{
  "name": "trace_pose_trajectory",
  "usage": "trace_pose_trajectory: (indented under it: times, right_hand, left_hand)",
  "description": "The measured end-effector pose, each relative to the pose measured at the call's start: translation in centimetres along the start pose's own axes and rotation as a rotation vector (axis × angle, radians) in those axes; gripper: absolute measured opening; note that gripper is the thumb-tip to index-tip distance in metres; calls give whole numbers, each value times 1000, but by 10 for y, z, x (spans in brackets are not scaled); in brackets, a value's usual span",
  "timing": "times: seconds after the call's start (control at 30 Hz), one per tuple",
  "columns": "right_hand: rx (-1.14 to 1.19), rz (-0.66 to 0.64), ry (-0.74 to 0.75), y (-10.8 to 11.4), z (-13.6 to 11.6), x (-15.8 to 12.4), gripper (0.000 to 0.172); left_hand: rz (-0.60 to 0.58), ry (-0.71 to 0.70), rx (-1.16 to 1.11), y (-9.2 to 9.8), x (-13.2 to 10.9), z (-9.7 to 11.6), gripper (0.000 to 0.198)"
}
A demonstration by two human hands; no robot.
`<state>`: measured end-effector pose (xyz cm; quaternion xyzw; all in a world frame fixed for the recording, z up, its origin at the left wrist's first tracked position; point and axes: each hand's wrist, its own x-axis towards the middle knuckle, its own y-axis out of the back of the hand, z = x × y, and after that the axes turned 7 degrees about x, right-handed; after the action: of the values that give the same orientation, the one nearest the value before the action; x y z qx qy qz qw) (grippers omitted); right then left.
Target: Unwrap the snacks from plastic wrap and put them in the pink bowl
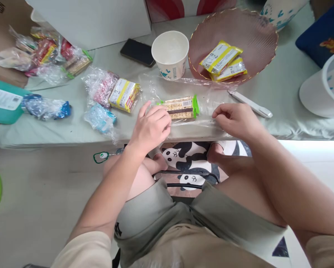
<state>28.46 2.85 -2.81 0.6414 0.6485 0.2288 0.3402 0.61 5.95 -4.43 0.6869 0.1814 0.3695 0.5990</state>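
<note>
A clear bag (206, 98) lies flat on the table (284, 93), its near side running along the table's front edge, just above the person's knees. Inside it sits a wafer pack (180, 108) with green ends, lying crosswise near the middle of the film.

The left hand (151, 128) rests on the bag at the pack's left end. Its fingers are close together and bent over the plastic, and the thumb is hidden, so I cannot tell whether it clamps anything. The right hand (234, 119) sits at the bag's right end, fingers curled and the tips closed on the film.

Behind the bag the room is tight: a paper cup (169, 54) and a pink dish (239, 29) holding yellow packets (221, 59) stand just beyond its far edge. A white pen-like tool (250, 104) lies just beside the right hand. To the left, a yellow snack pack (124, 95) and a blue wrapped sweet (101, 117) crowd the left hand's side. The bare cloth lies to the right, between the tool and a white tub (326, 85).
</note>
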Motion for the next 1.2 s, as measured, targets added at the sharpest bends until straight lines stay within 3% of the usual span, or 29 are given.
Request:
trace_pose_trajectory:
  times: [0.13, 0.23, 0.47, 0.73, 1.03, 1.2]
  right_hand:
    - [-80, -10, 20, -11, 9, 1, 21]
    - [-136, 84, 24, -22, 17, -1, 23]
    - [-162, 163, 70, -34, 24, -4, 24]
    - [-156, 107, 60, -29, 24, -6, 26]
    - [-189, 198, -1, -40, 25, -6, 27]
    - [-195, 231, -33, -42, 26, -7, 26]
  left_hand:
    - [-53, 45, 76, 9, -10, 0, 18]
    - [-176, 166, 72, 12, -21, -1, 14]
    - [-429, 331, -97, 1, -31, -10, 8]
    - [-436, 496, -244, -1, -21, -2, 33]
    - [-490, 362, -298, 5, -20, -11, 32]
    - [-502, 380, -353, 9, -22, -12, 30]
